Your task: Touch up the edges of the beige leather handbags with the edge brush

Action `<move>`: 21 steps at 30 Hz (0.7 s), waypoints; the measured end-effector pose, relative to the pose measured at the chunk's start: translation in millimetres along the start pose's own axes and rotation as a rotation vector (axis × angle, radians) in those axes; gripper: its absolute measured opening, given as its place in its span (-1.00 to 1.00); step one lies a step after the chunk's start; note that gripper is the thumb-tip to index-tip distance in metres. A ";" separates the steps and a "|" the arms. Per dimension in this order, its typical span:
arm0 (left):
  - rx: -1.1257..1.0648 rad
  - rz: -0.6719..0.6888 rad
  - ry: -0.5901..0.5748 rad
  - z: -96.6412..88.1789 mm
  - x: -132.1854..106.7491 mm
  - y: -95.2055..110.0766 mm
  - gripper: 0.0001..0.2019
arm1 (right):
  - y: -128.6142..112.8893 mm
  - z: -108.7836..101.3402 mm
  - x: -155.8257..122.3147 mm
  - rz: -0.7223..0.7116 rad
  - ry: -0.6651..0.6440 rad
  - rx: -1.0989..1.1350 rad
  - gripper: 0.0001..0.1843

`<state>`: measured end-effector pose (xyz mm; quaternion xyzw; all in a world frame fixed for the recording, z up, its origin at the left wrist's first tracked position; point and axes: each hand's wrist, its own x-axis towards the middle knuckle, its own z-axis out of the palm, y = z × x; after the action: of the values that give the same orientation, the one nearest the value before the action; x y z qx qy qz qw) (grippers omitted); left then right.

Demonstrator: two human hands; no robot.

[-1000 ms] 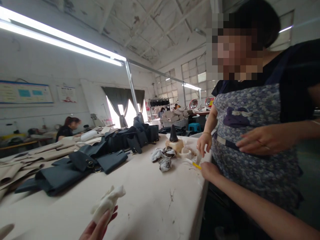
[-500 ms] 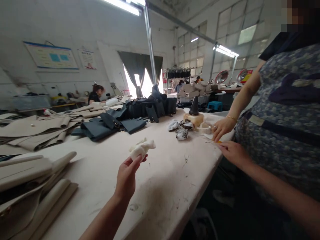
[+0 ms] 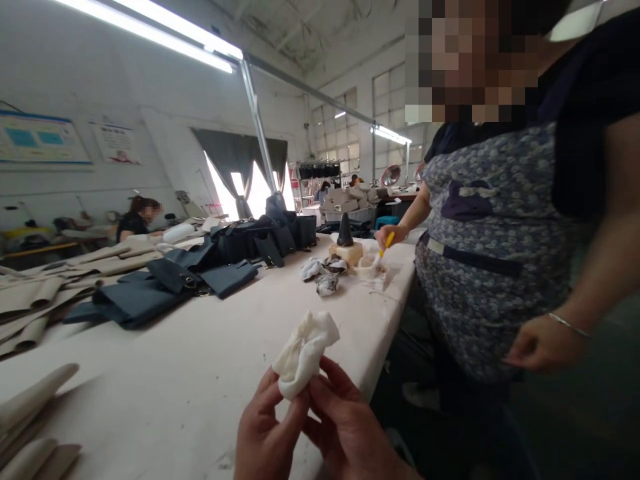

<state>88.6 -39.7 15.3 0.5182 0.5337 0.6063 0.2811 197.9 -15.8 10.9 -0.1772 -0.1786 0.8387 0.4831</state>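
A crumpled white cloth [image 3: 307,350] is held up over the near part of the pale table [image 3: 165,373]. My left hand [image 3: 270,420] pinches its lower left side between thumb and fingers. On the lower right, my right hand [image 3: 345,420] grips the same cloth, its thumb close to the left one. Both hands are closed on it, and the cloth's top sticks up folded and loose. Farther up the table lie used, stained rags [image 3: 327,283], apart from my hands.
A co-worker in a flowered apron [image 3: 480,220] stands right of the table, holding a yellow-handled brush [image 3: 387,243] at a small tub [image 3: 371,270]. A black cone [image 3: 345,230] stands on a yellowish block [image 3: 347,253]. Dark blue bag pieces [image 3: 150,293] and beige panels [image 3: 35,293] lie left.
My right hand has left the co-worker's hand at the table's right edge and joined my left on the cloth. The co-worker now holds the yellow-handled brush. The view has swung right.
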 end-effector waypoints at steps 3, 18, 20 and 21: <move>0.115 0.113 -0.054 -1.3 -0.8 -5.4 -0.69 | -11.3 1.3 -2.8 0.049 0.020 0.018 -0.48; 0.501 0.307 -0.025 -18.6 26.1 -14.0 -0.62 | -141.4 -66.4 89.9 -0.791 0.306 -1.374 -0.59; 0.555 0.261 0.106 -36.7 43.3 -26.7 -0.58 | -188.9 -87.0 120.6 -0.759 0.324 -1.956 -0.56; 0.588 0.225 0.165 -46.4 51.0 -36.2 -0.54 | -205.5 -95.7 133.3 -0.718 0.298 -2.058 -0.56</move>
<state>22.3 -0.7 3.0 0.5819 0.6463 0.4936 0.0066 333.7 209.4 7.4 -0.5324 -0.7734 0.0700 0.3369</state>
